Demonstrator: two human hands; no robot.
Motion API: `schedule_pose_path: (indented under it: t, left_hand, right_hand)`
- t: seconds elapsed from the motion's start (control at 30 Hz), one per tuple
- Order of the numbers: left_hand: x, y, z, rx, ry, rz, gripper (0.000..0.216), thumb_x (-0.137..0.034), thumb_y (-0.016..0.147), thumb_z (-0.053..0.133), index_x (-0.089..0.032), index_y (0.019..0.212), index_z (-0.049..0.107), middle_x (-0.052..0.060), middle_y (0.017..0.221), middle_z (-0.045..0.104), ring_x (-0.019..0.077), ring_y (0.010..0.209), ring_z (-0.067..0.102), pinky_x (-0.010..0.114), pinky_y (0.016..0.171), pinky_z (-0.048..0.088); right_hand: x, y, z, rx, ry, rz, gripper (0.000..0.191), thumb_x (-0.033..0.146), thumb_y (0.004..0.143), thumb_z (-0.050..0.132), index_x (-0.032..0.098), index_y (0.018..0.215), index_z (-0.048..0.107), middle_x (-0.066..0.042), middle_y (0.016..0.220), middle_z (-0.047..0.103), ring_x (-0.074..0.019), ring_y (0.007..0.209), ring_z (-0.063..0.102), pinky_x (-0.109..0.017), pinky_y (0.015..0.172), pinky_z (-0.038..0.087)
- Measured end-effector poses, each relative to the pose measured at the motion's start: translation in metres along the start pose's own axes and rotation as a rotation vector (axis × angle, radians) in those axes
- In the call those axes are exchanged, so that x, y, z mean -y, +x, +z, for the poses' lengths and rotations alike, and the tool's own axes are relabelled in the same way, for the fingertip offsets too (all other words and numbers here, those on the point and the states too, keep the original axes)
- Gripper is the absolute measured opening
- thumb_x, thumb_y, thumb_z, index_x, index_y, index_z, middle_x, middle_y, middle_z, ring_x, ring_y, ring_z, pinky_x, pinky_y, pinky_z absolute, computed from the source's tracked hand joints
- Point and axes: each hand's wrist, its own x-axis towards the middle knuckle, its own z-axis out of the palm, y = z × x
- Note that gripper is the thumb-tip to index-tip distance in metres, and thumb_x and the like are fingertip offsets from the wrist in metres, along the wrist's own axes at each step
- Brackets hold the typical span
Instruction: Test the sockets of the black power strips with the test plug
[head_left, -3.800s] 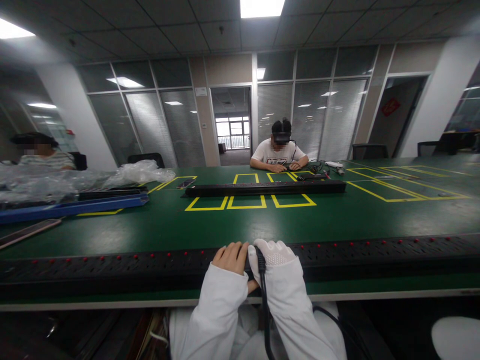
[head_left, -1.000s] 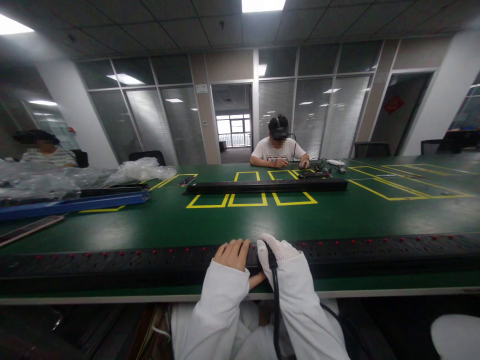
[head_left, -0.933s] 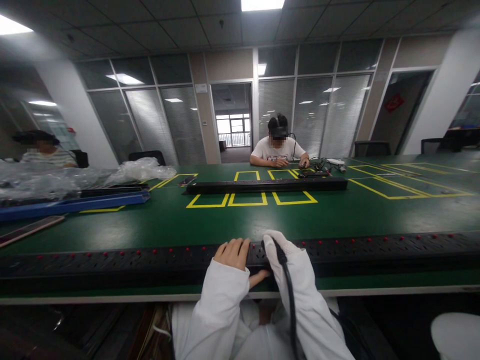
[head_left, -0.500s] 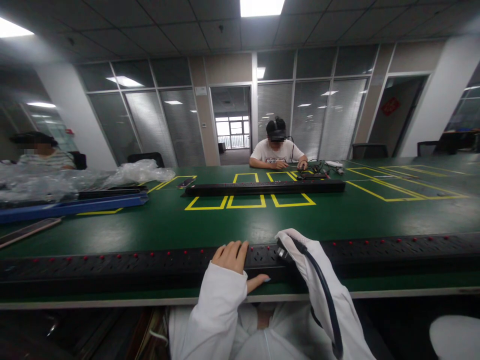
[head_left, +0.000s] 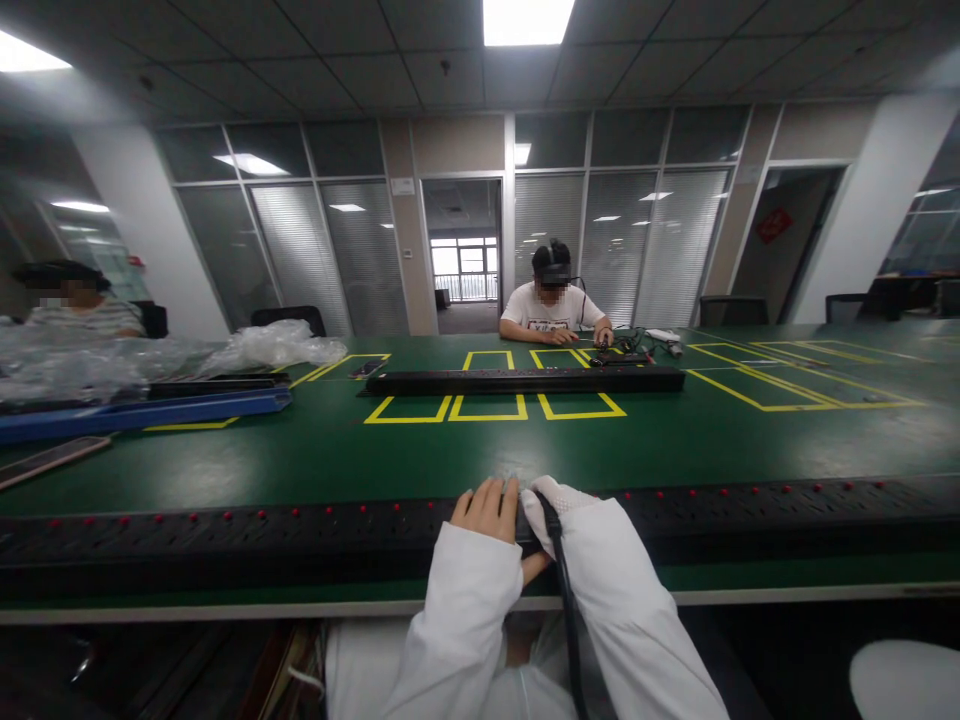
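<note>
**Close work at the near edge**

There it was, the long black power strip point(head_left: 247, 530), dotted with small red spots point(head_left: 329, 510), lying along the near edge of the green bench point(head_left: 337, 455) and filling the view side to side. Straddling it near mid-length, the bare left hand point(head_left: 486, 510) had its fingers slightly spread across the top, thumb out on the near side. Right beside it, the white-gloved right hand point(head_left: 574, 500) pinched the thick black cable point(head_left: 566, 590) at its end, the rest trailing down past the bench edge. The glove hid the tip, so whether it sat in a socket could not be told.

Good handling here likely meant a firm brace from the left, the cable end square to the strip's face, and straight pressure without rocking; a slanted push might strain the contacts.

Farther out, a second black strip point(head_left: 525, 381) lay across yellow tape rectangles point(head_left: 589, 414), and beyond it a co-worker in a white T-shirt point(head_left: 551, 305) leaned over the bench. Away to the left sat crumpled clear plastic film point(head_left: 277, 345), with a long blue channel point(head_left: 210, 404) nearer.
</note>
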Motion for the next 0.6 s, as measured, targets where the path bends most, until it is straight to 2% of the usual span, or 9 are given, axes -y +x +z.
schedule_pose_path:
  t: [0.17, 0.37, 0.6]
  left_hand:
    - [0.003, 0.002, -0.002, 0.070, 0.052, 0.022, 0.071, -0.048, 0.060, 0.059, -0.010, 0.120, 0.052, 0.016, 0.108, 0.062, 0.0314, 0.099, 0.055, 0.048, 0.089, 0.038]
    - [0.009, -0.002, 0.007, -0.018, 0.069, 0.049, 0.064, -0.037, 0.059, 0.059, -0.012, 0.118, 0.053, 0.013, 0.109, 0.062, 0.0288, 0.099, 0.055, 0.044, 0.089, 0.038]
    - [0.013, -0.005, 0.014, -0.053, 0.062, 0.074, 0.063, -0.037, 0.059, 0.058, -0.014, 0.118, 0.054, 0.014, 0.114, 0.061, 0.0299, 0.103, 0.054, 0.043, 0.089, 0.038]
  right_hand:
    - [0.005, -0.006, 0.005, -0.054, -0.090, -0.004, 0.033, 0.044, 0.088, 0.044, 0.015, 0.100, 0.057, -0.003, 0.091, 0.059, -0.0083, 0.077, 0.055, -0.027, 0.073, 0.047]
    - [0.008, -0.009, 0.007, -0.110, -0.173, 0.011, 0.035, 0.045, 0.088, 0.044, 0.015, 0.100, 0.058, -0.003, 0.092, 0.060, -0.0093, 0.080, 0.056, -0.029, 0.076, 0.047]
    - [0.009, -0.010, 0.011, -0.147, -0.218, 0.001, 0.033, 0.043, 0.087, 0.046, 0.015, 0.101, 0.058, -0.003, 0.095, 0.060, -0.0095, 0.082, 0.056, -0.029, 0.075, 0.047]
